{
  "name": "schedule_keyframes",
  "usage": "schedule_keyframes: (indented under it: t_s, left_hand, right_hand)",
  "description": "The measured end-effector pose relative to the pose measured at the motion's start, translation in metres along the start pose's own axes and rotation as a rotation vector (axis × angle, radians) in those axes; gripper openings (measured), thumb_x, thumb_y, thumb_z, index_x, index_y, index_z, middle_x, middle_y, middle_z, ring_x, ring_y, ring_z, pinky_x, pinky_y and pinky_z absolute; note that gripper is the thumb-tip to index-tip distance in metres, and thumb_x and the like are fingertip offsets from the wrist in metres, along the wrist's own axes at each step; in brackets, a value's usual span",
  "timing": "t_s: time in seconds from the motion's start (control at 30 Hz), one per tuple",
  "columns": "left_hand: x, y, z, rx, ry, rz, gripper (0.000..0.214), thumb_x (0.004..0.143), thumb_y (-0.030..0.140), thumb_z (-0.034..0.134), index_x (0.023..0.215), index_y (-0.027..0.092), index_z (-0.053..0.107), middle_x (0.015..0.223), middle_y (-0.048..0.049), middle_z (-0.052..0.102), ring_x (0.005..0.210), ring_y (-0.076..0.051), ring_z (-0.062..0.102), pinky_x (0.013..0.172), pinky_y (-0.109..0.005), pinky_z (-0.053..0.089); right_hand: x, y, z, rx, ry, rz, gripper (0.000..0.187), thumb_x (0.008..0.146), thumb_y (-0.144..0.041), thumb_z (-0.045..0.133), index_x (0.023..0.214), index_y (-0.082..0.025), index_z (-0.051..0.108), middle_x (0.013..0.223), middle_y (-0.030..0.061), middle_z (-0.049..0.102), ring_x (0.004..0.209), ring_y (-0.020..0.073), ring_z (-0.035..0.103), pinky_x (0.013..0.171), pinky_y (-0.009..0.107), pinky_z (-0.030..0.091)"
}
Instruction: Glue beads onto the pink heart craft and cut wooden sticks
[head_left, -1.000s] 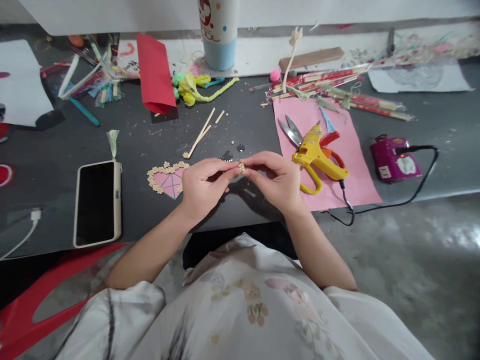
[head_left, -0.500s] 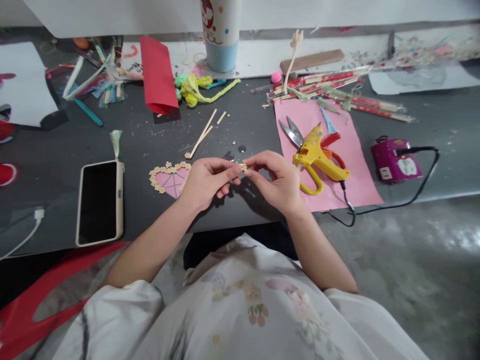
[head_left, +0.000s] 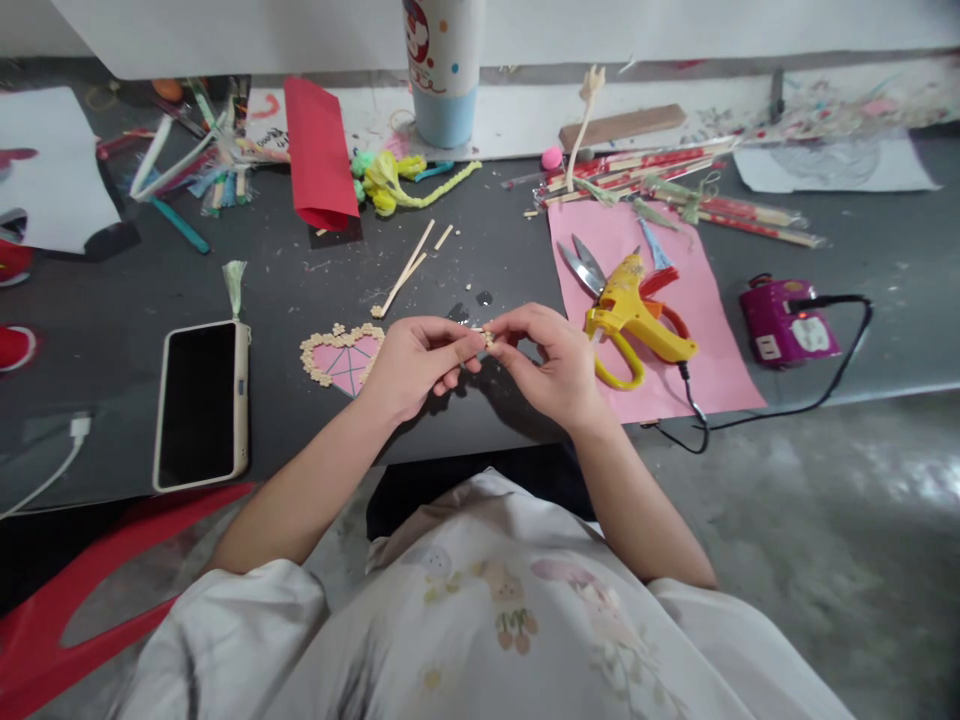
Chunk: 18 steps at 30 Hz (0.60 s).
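Note:
Over the table's front part, my left hand (head_left: 420, 365) and my right hand (head_left: 546, 362) meet fingertip to fingertip. Between them they pinch a small beige cluster (head_left: 489, 340), made of what look like tiny wooden bits; most of it is hidden by the fingers. Left of my left hand lies a pink paper heart (head_left: 341, 365) with blue lines, its upper rim edged with little beige pieces. Beyond the hands rest thin wooden sticks (head_left: 405, 277), one with a small beige cluster at its end. To the right, a yellow glue gun (head_left: 637, 318) lies across scissors (head_left: 622, 362).
Pink paper (head_left: 705, 370) lies under the glue gun, whose cord runs by a purple box (head_left: 791, 325). A phone (head_left: 201, 405) is at the left. Behind stand a cup (head_left: 444, 85) and folded red paper (head_left: 321, 150). Packaged sticks (head_left: 637, 165) and yellow fuzzy craft pieces (head_left: 386, 185) lie at the back.
Both hands stay together with the small beige cluster pinched between them. The fingers have barely shifted; the view has moved very slightly.

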<state>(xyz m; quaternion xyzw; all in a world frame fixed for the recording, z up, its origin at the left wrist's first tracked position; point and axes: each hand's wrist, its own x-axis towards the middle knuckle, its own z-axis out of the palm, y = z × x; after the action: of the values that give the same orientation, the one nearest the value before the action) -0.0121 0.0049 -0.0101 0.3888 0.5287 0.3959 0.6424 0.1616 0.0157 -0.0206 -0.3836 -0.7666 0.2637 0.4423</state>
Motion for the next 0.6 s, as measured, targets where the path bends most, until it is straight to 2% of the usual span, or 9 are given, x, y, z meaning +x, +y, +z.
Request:
schedule_keyframes:
  t_s: [0.2, 0.43, 0.6]
  left_hand:
    - [0.0003, -0.0008, -0.0009, -0.025, 0.004, 0.006, 0.039, 0.058, 0.047, 0.086, 0.073, 0.014, 0.071, 0.054, 0.0010, 0.064, 0.036, -0.001, 0.042, 0.032, -0.013, 0.026]
    - [0.0007, -0.0034, -0.0027, 0.012, 0.008, 0.011, 0.036, 0.063, 0.046, 0.082, 0.078, 0.015, 0.074, 0.054, 0.0003, 0.064, 0.035, -0.001, 0.042, 0.031, -0.013, 0.025]
    - [0.0002, -0.0012, -0.0021, -0.028, -0.004, -0.012, 0.036, 0.060, 0.045, 0.084, 0.076, 0.014, 0.073, 0.053, 0.0011, 0.063, 0.035, -0.001, 0.042, 0.032, -0.013, 0.026]
  right_hand:
    - [0.0006, -0.0017, 0.0007, 0.009, 0.003, -0.018, 0.008, 0.086, -0.017, 0.062, 0.092, -0.022, 0.066, 0.081, 0.0009, 0.068, 0.073, 0.0137, 0.061, 0.067, 0.028, 0.050]
    - [0.0008, -0.0033, 0.0001, -0.001, -0.011, -0.010, 0.007, 0.087, -0.019, 0.061, 0.091, -0.022, 0.065, 0.080, 0.0018, 0.068, 0.072, 0.0146, 0.061, 0.067, 0.030, 0.050]
    - [0.0006, -0.0023, -0.0008, 0.014, -0.009, -0.017, 0.008, 0.086, -0.017, 0.062, 0.093, -0.022, 0.065, 0.080, 0.0014, 0.067, 0.073, 0.0137, 0.060, 0.067, 0.029, 0.050]
